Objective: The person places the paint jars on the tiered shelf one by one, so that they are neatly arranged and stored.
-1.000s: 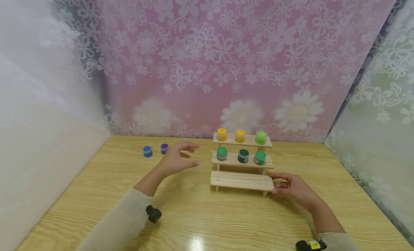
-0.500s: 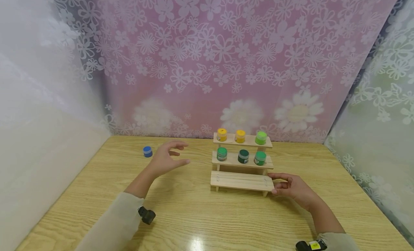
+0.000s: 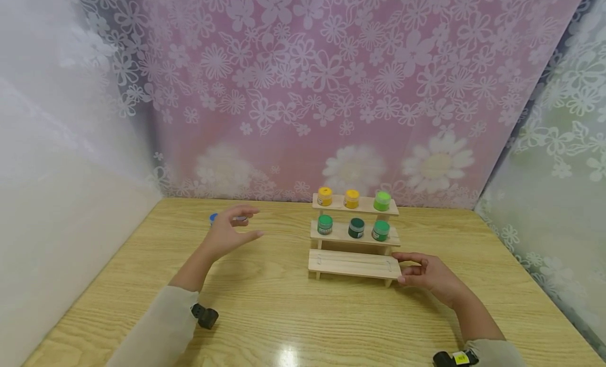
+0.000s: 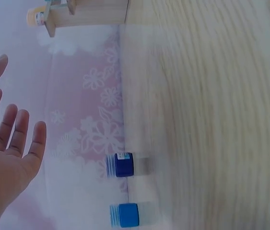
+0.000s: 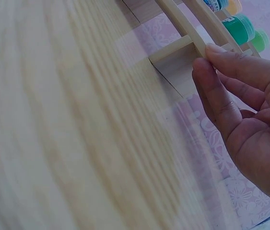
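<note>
My left hand (image 3: 224, 237) hovers with fingers spread and holds nothing. It partly hides a blue paint jar (image 3: 213, 218) and a purple paint jar (image 3: 242, 218) in the head view. Both the purple jar (image 4: 124, 165) and the blue jar (image 4: 129, 215) stand apart from the hand (image 4: 11, 160) in the left wrist view. With thumb and fingers, my right hand (image 3: 433, 278) holds the right end of the lowest shelf of a three-tier wooden rack (image 3: 355, 265). The right wrist view shows the thumb (image 5: 238, 64) at that shelf's end.
On the rack's top tier stand two yellow jars (image 3: 351, 199) and a light green jar (image 3: 382, 201). The middle tier bears a dark green jar (image 3: 356, 228) between two green jars (image 3: 381, 231). A flowered curtain (image 3: 303, 93) rises behind the wooden table (image 3: 284, 314).
My left hand has moved left, away from the rack, uncovering part of the purple jar and covering part of the blue one. The right hand and the rack have stayed put.
</note>
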`<action>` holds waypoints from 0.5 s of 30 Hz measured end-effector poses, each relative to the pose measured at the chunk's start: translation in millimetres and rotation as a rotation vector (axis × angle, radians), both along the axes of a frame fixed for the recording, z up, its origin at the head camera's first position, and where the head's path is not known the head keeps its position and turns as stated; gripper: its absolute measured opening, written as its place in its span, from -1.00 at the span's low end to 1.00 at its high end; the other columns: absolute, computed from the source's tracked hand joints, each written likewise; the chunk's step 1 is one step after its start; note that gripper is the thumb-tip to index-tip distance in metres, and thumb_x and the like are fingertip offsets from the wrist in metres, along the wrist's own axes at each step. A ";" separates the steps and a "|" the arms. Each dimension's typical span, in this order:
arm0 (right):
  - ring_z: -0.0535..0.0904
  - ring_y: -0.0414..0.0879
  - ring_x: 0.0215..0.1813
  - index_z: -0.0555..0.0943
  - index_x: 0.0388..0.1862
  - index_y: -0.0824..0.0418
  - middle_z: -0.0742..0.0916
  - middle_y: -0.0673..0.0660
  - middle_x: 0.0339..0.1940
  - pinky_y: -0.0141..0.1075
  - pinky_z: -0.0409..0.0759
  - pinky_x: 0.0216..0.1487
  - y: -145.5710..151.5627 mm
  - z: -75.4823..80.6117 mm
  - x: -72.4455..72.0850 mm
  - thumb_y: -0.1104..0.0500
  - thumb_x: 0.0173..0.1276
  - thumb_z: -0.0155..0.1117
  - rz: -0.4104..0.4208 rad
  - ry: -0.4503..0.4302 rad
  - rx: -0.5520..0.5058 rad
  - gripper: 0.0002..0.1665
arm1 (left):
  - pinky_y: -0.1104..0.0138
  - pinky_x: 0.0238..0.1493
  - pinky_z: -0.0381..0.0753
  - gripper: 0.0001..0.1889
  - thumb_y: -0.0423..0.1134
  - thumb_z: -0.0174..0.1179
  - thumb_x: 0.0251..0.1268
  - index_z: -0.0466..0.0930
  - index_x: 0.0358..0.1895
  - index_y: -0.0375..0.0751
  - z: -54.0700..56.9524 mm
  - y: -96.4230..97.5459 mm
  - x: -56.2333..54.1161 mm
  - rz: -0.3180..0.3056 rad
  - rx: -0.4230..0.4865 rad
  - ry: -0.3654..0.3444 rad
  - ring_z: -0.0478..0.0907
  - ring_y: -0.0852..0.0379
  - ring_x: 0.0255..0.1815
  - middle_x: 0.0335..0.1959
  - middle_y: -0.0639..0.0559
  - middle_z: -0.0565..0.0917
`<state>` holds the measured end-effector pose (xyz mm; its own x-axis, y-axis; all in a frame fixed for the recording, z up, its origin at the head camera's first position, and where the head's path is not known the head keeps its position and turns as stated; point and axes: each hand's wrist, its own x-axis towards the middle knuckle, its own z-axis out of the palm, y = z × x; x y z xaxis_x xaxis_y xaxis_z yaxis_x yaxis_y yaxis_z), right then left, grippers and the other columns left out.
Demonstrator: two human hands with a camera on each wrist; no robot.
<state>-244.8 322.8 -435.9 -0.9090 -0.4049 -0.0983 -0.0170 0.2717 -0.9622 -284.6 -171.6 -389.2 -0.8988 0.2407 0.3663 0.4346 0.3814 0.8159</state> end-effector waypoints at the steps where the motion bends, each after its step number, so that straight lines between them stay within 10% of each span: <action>1: 0.67 -0.05 -0.04 0.22 0.44 0.49 0.67 0.25 0.01 -0.18 0.67 -0.03 0.1 -0.1 -0.1 0.24 0.31 0.37 0.000 0.000 0.000 -0.17 | -0.06 0.19 0.49 -0.48 -0.29 0.46 0.12 0.56 0.19 -0.22 -1.1 -2.4 -0.1 0.002 0.001 0.007 0.44 -0.13 0.15 0.17 -0.15 0.49; 15: 0.66 -0.09 -0.08 0.22 0.44 0.49 0.67 0.21 -0.03 -0.20 0.67 -0.04 0.1 -0.3 0.5 0.24 0.32 0.36 -0.002 0.002 0.004 -0.18 | -0.11 0.19 0.46 -0.51 -0.30 0.44 0.14 0.57 0.17 -0.20 -8.7 -35.0 2.6 0.097 0.016 0.000 0.41 -0.14 0.20 0.20 -0.12 0.49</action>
<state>-244.3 322.8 -436.2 -0.9101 -0.4026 -0.0982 -0.0181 0.2753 -0.9612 -282.0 -206.6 -398.0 -0.9175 0.1468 0.3696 0.3966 0.4089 0.8219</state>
